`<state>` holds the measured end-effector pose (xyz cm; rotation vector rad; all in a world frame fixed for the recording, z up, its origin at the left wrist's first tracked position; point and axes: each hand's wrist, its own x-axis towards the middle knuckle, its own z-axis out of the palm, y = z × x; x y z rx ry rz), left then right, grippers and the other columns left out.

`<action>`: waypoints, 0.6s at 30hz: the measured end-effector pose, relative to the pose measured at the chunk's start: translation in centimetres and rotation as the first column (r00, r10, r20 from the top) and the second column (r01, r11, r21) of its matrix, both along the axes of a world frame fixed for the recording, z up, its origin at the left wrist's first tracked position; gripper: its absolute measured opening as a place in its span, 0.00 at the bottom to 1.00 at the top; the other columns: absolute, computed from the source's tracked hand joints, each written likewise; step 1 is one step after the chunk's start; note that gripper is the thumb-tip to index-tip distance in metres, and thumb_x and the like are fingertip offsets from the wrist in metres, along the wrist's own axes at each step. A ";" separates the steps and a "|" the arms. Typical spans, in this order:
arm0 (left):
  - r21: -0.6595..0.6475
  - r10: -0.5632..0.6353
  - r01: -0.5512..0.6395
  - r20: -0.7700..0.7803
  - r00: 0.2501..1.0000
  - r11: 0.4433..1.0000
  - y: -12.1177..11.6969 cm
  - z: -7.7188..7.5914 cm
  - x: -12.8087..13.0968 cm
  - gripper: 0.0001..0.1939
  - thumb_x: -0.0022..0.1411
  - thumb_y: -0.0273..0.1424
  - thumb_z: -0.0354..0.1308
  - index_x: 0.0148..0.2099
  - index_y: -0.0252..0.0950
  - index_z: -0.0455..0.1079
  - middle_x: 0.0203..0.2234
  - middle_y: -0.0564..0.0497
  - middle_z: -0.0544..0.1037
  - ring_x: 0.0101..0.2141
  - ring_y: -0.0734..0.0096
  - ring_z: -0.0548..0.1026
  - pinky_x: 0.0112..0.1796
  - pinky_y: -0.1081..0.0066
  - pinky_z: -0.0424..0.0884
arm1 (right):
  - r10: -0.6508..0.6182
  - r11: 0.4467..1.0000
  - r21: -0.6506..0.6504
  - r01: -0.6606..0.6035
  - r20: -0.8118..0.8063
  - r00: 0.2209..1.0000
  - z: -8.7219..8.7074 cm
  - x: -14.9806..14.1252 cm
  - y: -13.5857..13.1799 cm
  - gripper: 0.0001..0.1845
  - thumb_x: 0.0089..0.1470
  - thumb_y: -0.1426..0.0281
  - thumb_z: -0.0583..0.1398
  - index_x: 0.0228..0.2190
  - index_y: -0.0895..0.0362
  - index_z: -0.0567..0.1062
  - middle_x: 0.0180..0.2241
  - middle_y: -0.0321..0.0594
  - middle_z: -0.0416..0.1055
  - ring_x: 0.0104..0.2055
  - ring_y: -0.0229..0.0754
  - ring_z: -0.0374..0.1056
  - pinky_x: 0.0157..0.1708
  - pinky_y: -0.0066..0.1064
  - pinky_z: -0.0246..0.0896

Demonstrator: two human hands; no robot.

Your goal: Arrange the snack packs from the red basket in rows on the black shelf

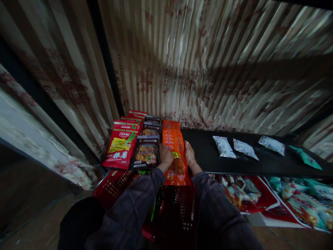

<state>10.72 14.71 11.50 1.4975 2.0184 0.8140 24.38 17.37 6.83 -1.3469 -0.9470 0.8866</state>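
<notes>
Several orange snack packets (176, 168) lie overlapping in a row on the black shelf, the nearest one reaching past its front edge. Along the row's left side is my left hand (165, 156), its fingers stretched forward against the packets. My right hand (190, 157) lies on the opposite side, fingers extended and flat along the packets' edge. Left of them is a row of black potato-slice packets (146, 154). Farther left, red snack packets (121, 147) overlap in another row. Beneath my forearms stands a red basket (111, 185), its contents mostly hidden in shadow.
On the right of the black shelf (200, 149) lie several white packets (224, 146) and a teal packet (305, 157). Below, red containers (270, 199) hold more snack bags (303, 208). A striped curtain (187, 69) hangs behind, with a dark post (105, 52) at left.
</notes>
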 end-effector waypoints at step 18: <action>0.042 -0.017 0.019 -0.038 0.999 0.999 0.6 0.3 -0.1 0.34 0.58 0.20 0.55 0.67 0.22 0.54 0.65 0.29 0.58 0.67 0.55 0.56 0.65 0.65 0.55 | 0.044 0.999 -0.014 -0.043 0.067 0.997 -0.3 1.0 1.6 0.34 0.57 0.45 0.53 0.53 0.55 0.75 0.58 0.43 0.70 0.63 0.48 0.62 0.65 0.39 0.51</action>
